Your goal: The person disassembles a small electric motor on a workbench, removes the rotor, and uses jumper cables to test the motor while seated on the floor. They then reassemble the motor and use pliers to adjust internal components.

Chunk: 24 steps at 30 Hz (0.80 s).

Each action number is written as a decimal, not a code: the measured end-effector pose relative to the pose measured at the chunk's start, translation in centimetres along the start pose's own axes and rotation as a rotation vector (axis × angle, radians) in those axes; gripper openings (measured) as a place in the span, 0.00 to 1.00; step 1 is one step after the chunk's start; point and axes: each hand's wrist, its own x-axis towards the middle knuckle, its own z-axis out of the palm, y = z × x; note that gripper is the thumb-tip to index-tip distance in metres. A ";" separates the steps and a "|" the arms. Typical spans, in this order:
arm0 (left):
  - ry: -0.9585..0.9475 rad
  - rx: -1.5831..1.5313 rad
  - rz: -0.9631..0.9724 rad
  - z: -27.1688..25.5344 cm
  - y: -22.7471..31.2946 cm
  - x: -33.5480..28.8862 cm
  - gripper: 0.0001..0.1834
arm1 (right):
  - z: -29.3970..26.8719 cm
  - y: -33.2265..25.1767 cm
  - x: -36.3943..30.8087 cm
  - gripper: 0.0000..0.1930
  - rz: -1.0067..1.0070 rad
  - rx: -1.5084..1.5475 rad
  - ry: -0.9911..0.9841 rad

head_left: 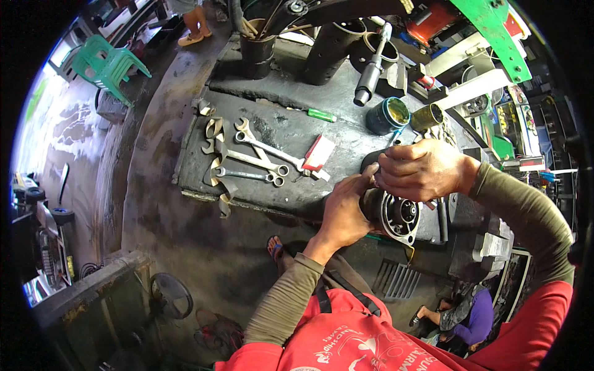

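At the front edge of the workbench (247, 185), my left hand (346, 215) is wrapped round a dark cylindrical motor (392, 217). The motor has a silver flange and a small gear-like piece in its open end, which faces toward me. Just above the body, my right hand (419, 168) is closed with its fingers curled close to my left thumb; whatever it pinches is hidden. Several combination wrenches (267, 146) lie to the left on the bench. Beside them is a small red and white box (318, 153).
A blue can (388, 115), a dark cylinder (331, 52) and a green lighter-like item (322, 115) are on the bench. Green steel framing (492, 34) rises at right. Green chairs (105, 65) stand far left. Other people are at top left and lower right.
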 end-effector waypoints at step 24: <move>0.061 -0.099 0.042 0.4 -1.4 0.6 0.48 | 1.9 -0.8 0.8 0.21 0.202 0.314 0.024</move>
